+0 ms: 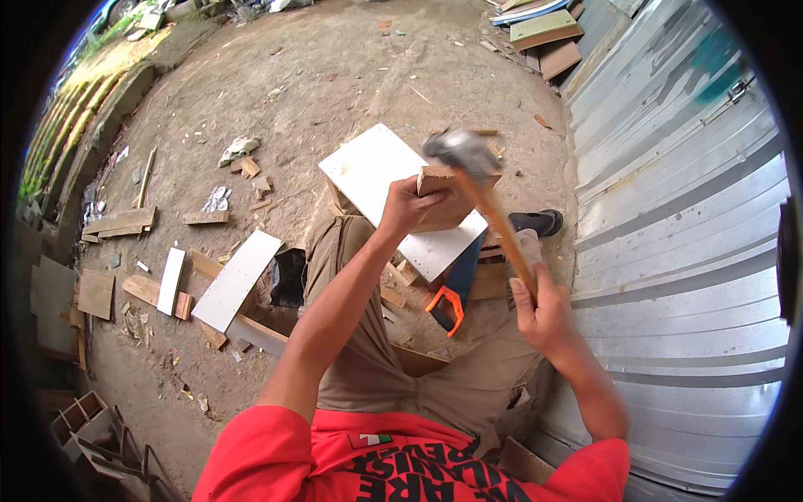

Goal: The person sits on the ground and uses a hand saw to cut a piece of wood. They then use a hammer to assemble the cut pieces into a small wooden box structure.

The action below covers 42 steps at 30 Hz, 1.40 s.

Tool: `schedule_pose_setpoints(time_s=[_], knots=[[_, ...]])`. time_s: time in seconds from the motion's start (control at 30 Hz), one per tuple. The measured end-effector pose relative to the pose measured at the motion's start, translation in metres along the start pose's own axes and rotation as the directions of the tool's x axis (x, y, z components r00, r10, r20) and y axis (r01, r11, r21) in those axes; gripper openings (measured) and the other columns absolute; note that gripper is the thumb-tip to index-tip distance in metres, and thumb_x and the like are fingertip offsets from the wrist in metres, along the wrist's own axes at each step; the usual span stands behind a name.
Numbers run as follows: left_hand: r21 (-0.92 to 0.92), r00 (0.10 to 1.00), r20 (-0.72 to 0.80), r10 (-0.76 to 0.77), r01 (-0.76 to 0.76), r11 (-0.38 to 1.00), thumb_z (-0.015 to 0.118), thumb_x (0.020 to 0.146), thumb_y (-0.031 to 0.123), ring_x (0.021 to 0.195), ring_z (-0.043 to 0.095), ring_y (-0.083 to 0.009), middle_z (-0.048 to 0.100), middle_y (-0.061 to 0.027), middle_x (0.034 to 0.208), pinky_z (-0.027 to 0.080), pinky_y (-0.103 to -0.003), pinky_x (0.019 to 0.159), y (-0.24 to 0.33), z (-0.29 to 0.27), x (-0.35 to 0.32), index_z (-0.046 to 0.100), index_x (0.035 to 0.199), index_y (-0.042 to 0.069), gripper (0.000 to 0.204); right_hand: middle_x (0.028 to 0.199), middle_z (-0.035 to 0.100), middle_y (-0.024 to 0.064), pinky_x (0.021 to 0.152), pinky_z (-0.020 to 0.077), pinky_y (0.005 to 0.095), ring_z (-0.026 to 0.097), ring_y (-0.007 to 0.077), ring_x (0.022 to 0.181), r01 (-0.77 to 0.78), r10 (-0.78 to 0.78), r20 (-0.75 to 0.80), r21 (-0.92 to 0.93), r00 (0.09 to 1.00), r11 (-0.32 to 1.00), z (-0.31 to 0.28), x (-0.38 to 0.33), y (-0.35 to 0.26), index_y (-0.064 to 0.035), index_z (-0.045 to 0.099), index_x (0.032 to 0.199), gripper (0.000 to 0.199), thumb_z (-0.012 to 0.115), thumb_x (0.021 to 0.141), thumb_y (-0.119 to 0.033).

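Note:
My right hand (542, 311) is closed round the wooden handle of a hammer (493, 216). Its metal head, smeared by motion, is over the top end of a wooden block (443, 209). With my left hand (410, 205) I grip that block at its left edge, fingers wrapped over it. The block stands on a white board (376, 171) in front of my knees; whether a nail is under the hammer head cannot be made out. Below the board lies a handsaw with an orange and black handle (446, 311), its blade partly covered.
To the left lie a long white board (237, 280), a small white strip (171, 281) and several wood offcuts (150, 294). A corrugated metal wall (669, 276) rises close on my right. Stacked boards (545, 30) lean at the far right. A wooden frame (88, 418) is at lower left.

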<state>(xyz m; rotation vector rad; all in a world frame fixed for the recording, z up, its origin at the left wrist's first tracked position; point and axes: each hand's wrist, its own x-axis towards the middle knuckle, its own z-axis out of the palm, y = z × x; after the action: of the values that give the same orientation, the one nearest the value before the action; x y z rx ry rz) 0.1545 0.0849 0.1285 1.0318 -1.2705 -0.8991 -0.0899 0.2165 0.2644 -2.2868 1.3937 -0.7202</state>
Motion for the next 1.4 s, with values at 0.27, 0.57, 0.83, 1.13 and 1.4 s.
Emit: schedule_pose_setpoints(time_s=[0.27, 0.57, 0.83, 1.13, 1.4], knots=[[0.0, 0.999, 0.025, 0.032, -0.032, 0.999, 0.081, 0.081, 0.007, 0.079, 0.064, -0.0045, 0.075, -0.0018, 0.084, 0.053, -0.024, 0.07, 0.004, 0.003, -0.003, 0.076, 0.098, 0.001, 0.019, 0.055, 0.052, 0.0168, 0.047, 0.0395, 0.0404, 0.053, 0.0326, 0.046, -0.062, 0.064, -0.012, 0.095, 0.998, 0.993, -0.004, 0.002, -0.019, 0.0004, 0.052, 0.09, 0.029, 0.058, 0.101, -0.026], [-0.065, 1.0, 0.012, -0.007, 0.008, 0.998, 0.081, 0.081, 0.009, 0.081, 0.064, -0.0054, 0.076, -0.0031, 0.089, 0.053, -0.025, 0.073, 0.002, 0.007, -0.003, 0.075, 0.101, 0.001, 0.023, 0.054, 0.049, 0.0143, 0.047, 0.0395, 0.0367, 0.053, 0.0278, 0.045, -0.021, 0.056, -0.148, 0.227, 0.987, 0.974, -0.005, -0.006, -0.003, 0.0008, 0.051, 0.095, 0.03, 0.058, 0.101, -0.028], [-0.089, 0.996, 0.09, 0.021, -0.013, 0.996, 0.077, 0.083, 0.007, 0.085, 0.066, -0.0071, 0.076, -0.0042, 0.093, 0.054, -0.026, 0.077, 0.008, 0.0, 0.0, 0.075, 0.105, 0.001, 0.023, 0.061, 0.049, 0.0048, 0.051, 0.0394, 0.0313, 0.05, 0.0107, 0.057, -0.168, 0.169, -0.016, 0.067, 0.985, 0.984, -0.012, -0.003, -0.005, -0.0014, 0.05, 0.093, 0.037, 0.05, 0.104, -0.037], [-0.091, 0.993, 0.113, -0.025, 0.036, 0.995, 0.078, 0.083, 0.007, 0.083, 0.065, -0.0065, 0.076, -0.0034, 0.091, 0.052, -0.026, 0.075, 0.0, -0.002, -0.001, 0.075, 0.106, 0.004, 0.024, 0.062, 0.054, 0.0222, 0.05, 0.042, 0.044, 0.058, 0.0438, 0.056, -0.168, 0.171, 0.162, -0.032, 0.972, 0.985, -0.021, 0.003, -0.037, 0.0012, 0.049, 0.1, 0.028, 0.055, 0.102, -0.026], [-0.108, 0.995, 0.094, 0.033, -0.023, 0.994, 0.079, 0.081, 0.006, 0.081, 0.065, -0.0063, 0.076, -0.0038, 0.09, 0.053, -0.026, 0.074, -0.005, 0.002, -0.002, 0.075, 0.106, 0.004, 0.026, 0.06, 0.055, 0.0198, 0.049, 0.0414, 0.0423, 0.057, 0.0392, 0.052, -0.057, 0.057, 0.011, 0.012, 0.998, 0.998, -0.03, 0.003, -0.042, 0.0021, 0.048, 0.105, 0.029, 0.055, 0.102, -0.026]])
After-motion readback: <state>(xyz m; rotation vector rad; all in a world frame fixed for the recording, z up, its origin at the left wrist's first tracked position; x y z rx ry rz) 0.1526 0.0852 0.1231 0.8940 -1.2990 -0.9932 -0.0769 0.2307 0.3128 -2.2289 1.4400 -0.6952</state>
